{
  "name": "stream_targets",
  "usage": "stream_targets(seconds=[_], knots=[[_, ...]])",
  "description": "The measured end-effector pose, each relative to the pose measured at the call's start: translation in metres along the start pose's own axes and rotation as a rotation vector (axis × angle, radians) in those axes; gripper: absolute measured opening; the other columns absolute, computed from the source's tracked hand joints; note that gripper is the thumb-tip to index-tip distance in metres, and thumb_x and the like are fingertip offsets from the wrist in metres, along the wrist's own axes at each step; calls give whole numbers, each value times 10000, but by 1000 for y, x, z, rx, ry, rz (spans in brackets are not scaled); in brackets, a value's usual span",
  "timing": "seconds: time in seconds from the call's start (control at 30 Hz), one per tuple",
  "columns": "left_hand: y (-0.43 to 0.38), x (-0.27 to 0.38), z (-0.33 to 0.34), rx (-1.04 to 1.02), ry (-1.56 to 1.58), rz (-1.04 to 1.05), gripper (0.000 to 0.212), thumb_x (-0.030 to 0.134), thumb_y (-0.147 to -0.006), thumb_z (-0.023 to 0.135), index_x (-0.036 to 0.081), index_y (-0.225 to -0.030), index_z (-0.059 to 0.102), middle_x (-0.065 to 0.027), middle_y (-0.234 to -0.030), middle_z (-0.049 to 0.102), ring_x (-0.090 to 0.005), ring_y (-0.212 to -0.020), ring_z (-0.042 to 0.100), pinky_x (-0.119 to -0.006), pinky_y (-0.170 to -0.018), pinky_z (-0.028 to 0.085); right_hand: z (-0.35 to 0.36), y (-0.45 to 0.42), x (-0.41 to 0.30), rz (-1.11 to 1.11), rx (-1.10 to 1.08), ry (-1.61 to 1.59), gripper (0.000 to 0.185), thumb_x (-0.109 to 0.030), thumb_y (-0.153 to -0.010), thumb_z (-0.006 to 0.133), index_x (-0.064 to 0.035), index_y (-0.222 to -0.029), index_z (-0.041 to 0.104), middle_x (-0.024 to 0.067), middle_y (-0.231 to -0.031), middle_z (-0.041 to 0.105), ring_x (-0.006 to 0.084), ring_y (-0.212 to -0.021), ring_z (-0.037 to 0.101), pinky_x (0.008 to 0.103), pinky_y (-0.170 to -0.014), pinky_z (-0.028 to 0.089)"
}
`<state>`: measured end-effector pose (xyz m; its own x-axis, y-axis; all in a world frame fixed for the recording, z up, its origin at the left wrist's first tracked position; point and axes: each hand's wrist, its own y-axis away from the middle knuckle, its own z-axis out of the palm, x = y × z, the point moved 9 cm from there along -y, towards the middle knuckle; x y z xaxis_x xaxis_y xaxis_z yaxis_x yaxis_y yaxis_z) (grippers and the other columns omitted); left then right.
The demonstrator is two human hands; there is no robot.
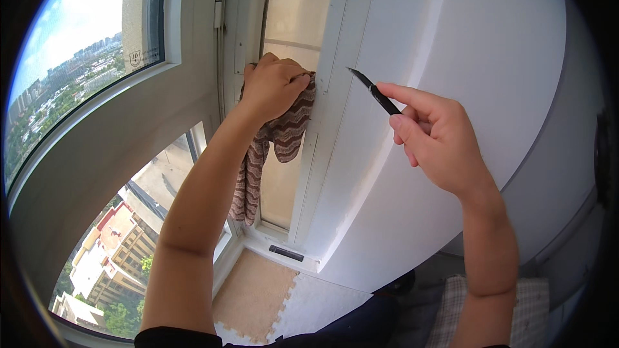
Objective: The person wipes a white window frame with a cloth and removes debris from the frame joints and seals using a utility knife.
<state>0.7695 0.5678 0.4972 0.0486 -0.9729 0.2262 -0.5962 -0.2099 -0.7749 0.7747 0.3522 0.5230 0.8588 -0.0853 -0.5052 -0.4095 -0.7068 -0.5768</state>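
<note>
My left hand point(275, 84) is closed on a brown cloth with a zigzag pattern point(292, 130) and holds it against the narrow window beside the white frame. The cloth hangs below the hand in folds. In my right hand point(430, 130) is a slim black tool with a pointed dark tip point(382, 99), perhaps a craft knife, gripped between thumb and fingers. Its tip points up and left, over the white window frame point(333, 101); whether it touches the frame, I cannot tell.
A dark flat bar-shaped object point(286, 253) lies on the sill at the window's foot. On the left is a large window point(72, 58) over buildings far below. A white wall panel point(464, 58) curves on the right. Below are foam mats point(261, 290) and a checked cloth point(532, 304).
</note>
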Motion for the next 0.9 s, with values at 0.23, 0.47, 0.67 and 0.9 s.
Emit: stream_targets(seconds=[0.23,0.47,0.67,0.9], knots=[[-1,4,7,-76,95,142,270,229,-846,567,67,-1044,654,-2,-1069,637,-230,-989,484,-363,-929,345,2,8,9,47,9,-89,363,41,-849,488,-5,-1203,553,19,-662,512,39,-464,418,188,-441,361],[17,-3,-8,215,-27,325,238,140,-762,670,57,-985,658,-39,-1040,638,-262,-936,520,-369,-852,405,-5,15,14,71,64,27,328,-5,-836,546,8,-1162,575,39,-614,552,62,-503,456,220,-480,381],[36,-41,-24,398,-76,394,344,-34,-683,676,47,-1014,627,-64,-1062,616,-291,-965,517,-357,-852,425,-4,27,31,111,38,57,293,8,-834,537,11,-1122,589,52,-610,549,75,-506,459,228,-492,378],[41,-45,-33,357,-230,383,399,27,-649,707,98,-1034,633,-24,-1099,605,-273,-994,510,-352,-868,444,31,9,1,-310,58,451,232,19,-791,557,-24,-1011,615,99,-741,585,239,-593,555,316,-543,452]])
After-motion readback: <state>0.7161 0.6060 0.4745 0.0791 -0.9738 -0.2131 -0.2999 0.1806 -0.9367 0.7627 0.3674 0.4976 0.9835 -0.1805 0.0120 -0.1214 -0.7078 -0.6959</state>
